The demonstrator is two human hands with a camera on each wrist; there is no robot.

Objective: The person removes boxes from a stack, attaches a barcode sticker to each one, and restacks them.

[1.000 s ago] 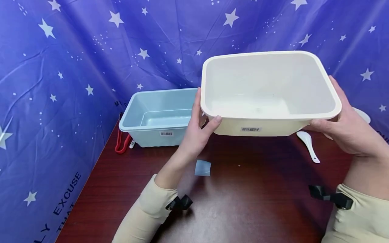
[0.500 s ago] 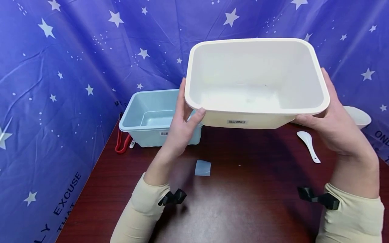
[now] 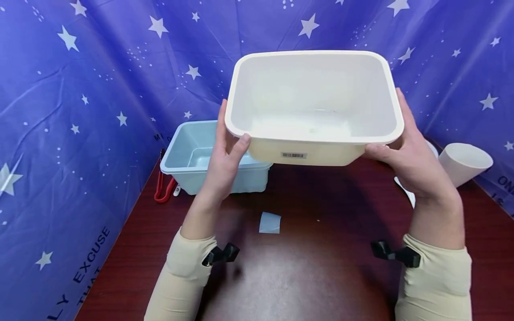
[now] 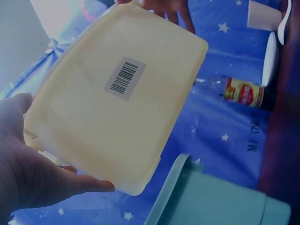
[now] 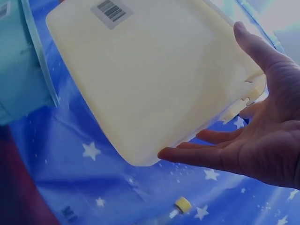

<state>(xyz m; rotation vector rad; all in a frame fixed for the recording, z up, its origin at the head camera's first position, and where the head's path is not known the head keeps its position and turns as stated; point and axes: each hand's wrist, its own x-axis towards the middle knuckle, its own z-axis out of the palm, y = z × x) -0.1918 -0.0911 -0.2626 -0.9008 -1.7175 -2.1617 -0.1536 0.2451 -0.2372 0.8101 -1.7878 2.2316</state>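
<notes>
Head view: I see both forearms in beige sleeves raised above the dark red wooden table (image 3: 321, 276), the left hand (image 3: 225, 165) and right hand (image 3: 409, 165) gripping a cream rectangular plastic tub (image 3: 313, 102) by its short ends. Each thumb hooks over the rim, the other fingers going up the outer walls. The tub hangs in the air between the hands, its open side tipped toward me and a barcode sticker on the near wall. Behind the left hand a pale blue rectangular plastic tub (image 3: 192, 156) stands on the table, with red tongs (image 3: 160, 189) just to its left. A small pale blue translucent piece (image 3: 270, 222) lies on the table between the forearms. Right of the right hand a white paper cup (image 3: 466, 162) lies on its side, and a white spoon (image 3: 405, 189) shows partly behind the wrist. A blue star-printed cloth (image 3: 80, 111) backs the scene.

Left wrist view: I look up at the cream tub's (image 4: 117, 98) flat underside with its barcode. The left hand (image 4: 33, 173) clasps the near end, thumb spread along one edge; the right hand's fingertips (image 4: 168, 7) show at the far end. The blue tub's rim (image 4: 187, 187) sits below, and a dark bottle with a red label (image 4: 246, 93) lies farther off.

Right wrist view: the right hand (image 5: 253, 140) cradles the cream tub's (image 5: 150, 75) end, fingers under its edge and thumb up the side. The blue tub (image 5: 23, 70) stands at left.
</notes>
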